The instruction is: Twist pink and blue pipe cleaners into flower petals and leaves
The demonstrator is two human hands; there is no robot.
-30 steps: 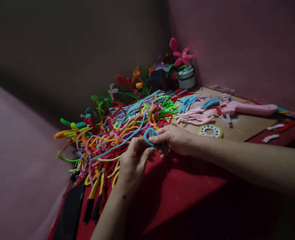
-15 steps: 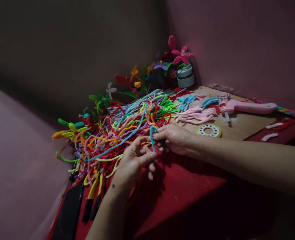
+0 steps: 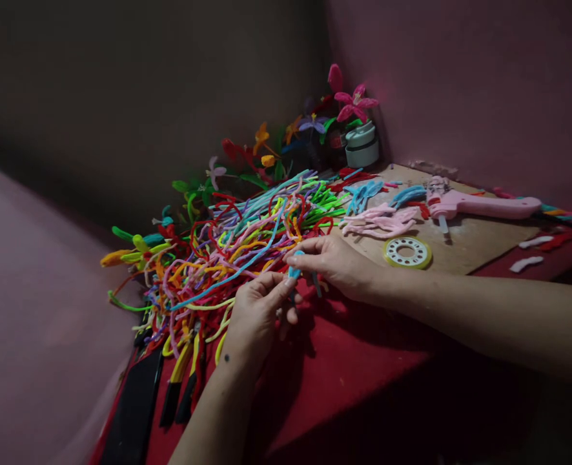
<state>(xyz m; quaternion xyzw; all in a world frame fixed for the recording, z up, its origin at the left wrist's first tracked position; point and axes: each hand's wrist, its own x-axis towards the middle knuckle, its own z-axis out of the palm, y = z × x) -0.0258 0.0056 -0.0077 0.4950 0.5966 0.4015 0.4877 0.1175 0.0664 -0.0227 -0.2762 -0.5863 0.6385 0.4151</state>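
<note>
A light blue pipe cleaner [image 3: 295,266], bent into a small tight loop, is pinched between my two hands. My left hand [image 3: 261,302] grips its lower part between thumb and forefinger. From the other side, my right hand [image 3: 332,263] closes thumb and forefinger on the top of the loop. A dull bluish strip [image 3: 317,285] hangs below the right fingers; whether it belongs to the same piece I cannot tell. Just beyond the hands lies a large tangled heap of many-coloured pipe cleaners [image 3: 247,239].
A pink glue gun [image 3: 489,205] rests on a brown board [image 3: 480,242] beside pale pink pieces [image 3: 380,221] and a yellow tape roll [image 3: 407,252]. Yellow-handled pliers [image 3: 182,368] and a black flat object [image 3: 133,407] lie front left. Pipe-cleaner flowers [image 3: 356,103] stand at the back.
The blue pipe cleaner's open loop has become smaller and tighter. My left thumb and forefinger have closed in on it, and the hands are nearer each other.
</note>
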